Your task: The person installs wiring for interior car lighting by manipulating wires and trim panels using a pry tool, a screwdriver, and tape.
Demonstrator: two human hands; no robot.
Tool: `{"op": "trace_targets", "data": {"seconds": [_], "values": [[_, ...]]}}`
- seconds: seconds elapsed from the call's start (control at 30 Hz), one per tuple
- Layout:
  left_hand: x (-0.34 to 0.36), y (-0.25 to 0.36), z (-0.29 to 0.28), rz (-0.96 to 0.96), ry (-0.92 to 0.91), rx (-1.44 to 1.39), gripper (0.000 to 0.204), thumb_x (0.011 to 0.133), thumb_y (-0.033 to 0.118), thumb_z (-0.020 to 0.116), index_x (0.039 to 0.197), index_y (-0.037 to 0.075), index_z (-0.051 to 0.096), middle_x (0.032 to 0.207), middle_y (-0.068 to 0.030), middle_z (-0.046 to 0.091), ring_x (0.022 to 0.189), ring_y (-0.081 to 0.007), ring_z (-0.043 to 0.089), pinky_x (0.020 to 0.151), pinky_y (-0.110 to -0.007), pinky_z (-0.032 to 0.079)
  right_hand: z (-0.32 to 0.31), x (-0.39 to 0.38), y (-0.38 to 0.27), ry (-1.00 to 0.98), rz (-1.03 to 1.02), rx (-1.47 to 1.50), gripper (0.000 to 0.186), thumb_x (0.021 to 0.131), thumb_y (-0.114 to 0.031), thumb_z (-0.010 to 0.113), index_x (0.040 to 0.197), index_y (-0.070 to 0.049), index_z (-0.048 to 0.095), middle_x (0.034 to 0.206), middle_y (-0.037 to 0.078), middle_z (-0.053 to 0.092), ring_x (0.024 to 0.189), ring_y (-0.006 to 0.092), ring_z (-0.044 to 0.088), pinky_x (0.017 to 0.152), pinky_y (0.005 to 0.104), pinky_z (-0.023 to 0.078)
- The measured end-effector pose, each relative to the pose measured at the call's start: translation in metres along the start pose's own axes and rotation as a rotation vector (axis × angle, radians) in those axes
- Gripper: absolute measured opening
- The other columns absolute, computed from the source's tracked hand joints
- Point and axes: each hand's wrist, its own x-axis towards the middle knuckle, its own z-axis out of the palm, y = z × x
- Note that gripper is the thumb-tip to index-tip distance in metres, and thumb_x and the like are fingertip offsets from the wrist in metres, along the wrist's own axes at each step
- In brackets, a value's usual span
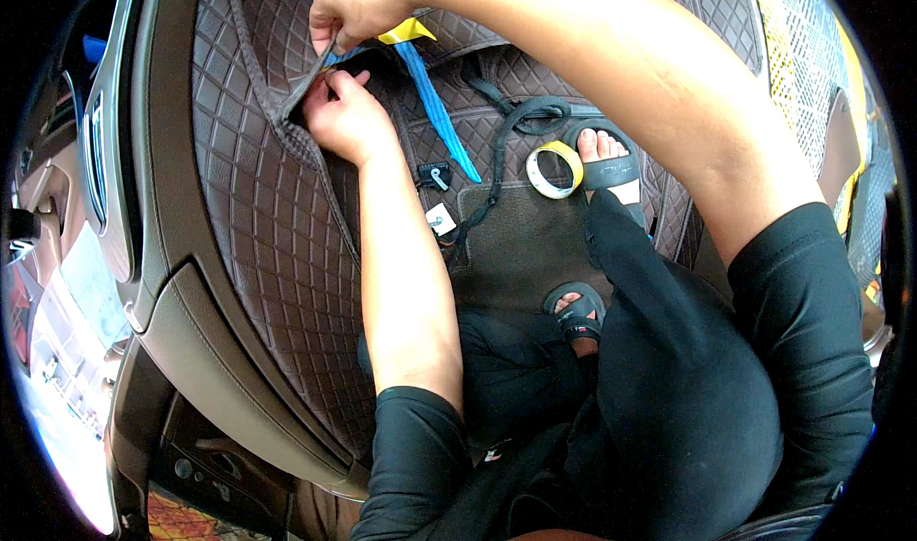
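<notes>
A brown quilted floor liner (267, 226) covers the car's side and floor, its upper edge lifted away. My right hand (358, 8) reaches across from the right and pinches the top of that raised edge. Just below, my left hand (351, 121) is at the fold with its fingers curled; the flap partly hides their tips, so I cannot make out what they grip. A bright yellow strip of tape (409, 31) shows beside my hands. From it a blue strip (435, 106) runs down over the liner.
A yellow-and-white tape roll (531, 170) stands by my sandalled foot (607, 164). A dark cord (499, 149) loops over the floor near a small white square piece (440, 219). The door sill trim (229, 379) curves along the left, with yellow woven material (788, 49) at right.
</notes>
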Motion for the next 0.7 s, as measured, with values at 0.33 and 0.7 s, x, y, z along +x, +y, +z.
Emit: {"op": "trace_targets", "data": {"seconds": [0.33,0.7], "values": [[-0.005,0.003,0.001,-0.136,0.000,-0.138,0.030,0.094,0.013,0.053,0.117,-0.006,0.058,0.110,-0.0173,0.070,0.077,-0.0270,0.074,0.046,-0.025,0.042,0.002,-0.001,0.007,0.061,-0.022,-0.014,0.023,0.074,-0.006,0.070,0.096,-0.009,0.075,0.085,0.010,0.074,0.080,0.0227,0.068,0.074,0.0360,0.054],[0.016,0.017,-0.015,-1.002,-0.071,-0.675,0.032,0.099,0.034,0.051,0.119,0.009,0.056,0.107,-0.0013,0.058,0.063,-0.0068,0.047,0.047,-0.020,0.028,0.004,0.002,0.003,0.030,0.006,0.016,0.020,0.077,-0.010,0.076,0.097,-0.009,0.075,0.085,0.009,0.074,0.079,0.0205,0.068,0.074,0.0355,0.053]]}}
